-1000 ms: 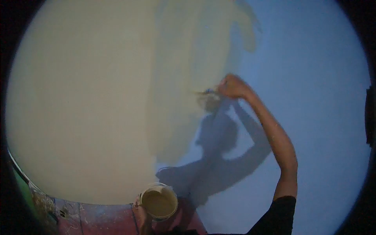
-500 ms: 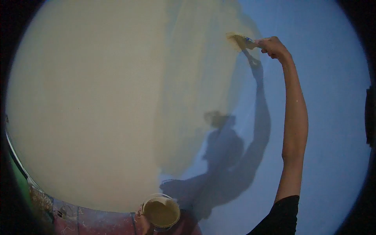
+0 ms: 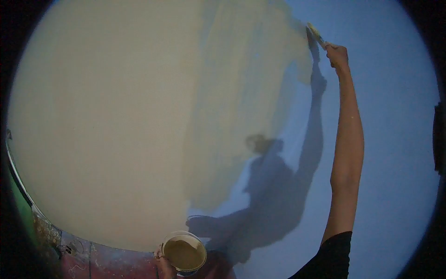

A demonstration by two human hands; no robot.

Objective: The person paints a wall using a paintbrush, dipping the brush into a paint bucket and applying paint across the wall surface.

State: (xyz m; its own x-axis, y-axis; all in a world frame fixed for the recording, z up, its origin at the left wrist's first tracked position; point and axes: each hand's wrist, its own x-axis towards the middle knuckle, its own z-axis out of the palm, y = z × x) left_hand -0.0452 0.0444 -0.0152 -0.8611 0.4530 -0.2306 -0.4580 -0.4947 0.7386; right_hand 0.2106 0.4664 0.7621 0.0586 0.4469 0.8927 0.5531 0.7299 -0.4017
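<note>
High on the right, my right hand (image 3: 338,56) grips the handle of a paintbrush (image 3: 318,35), its bristles tilted up and left at the edge of the yellowish paint (image 3: 232,93). Beyond that edge the wall (image 3: 395,139) is blue. Down at the bottom, my left hand (image 3: 163,265) is wrapped round the left side of a round bucket (image 3: 184,255) with tan paint inside. The bucket's wire handle shows above its rim. Thin, streaky paint lies between the solid cream area and the blue.
A reddish tiled floor (image 3: 123,265) runs along the bottom left, with a green surface (image 3: 18,200) at the far left. A dark object (image 3: 437,138) stands at the right edge. My shadow falls across the middle of the wall.
My right hand has moved up and right with the brush, whose bristles now point upward. Paint covers more of the upper edge. The bucket sits slightly lower in view.
</note>
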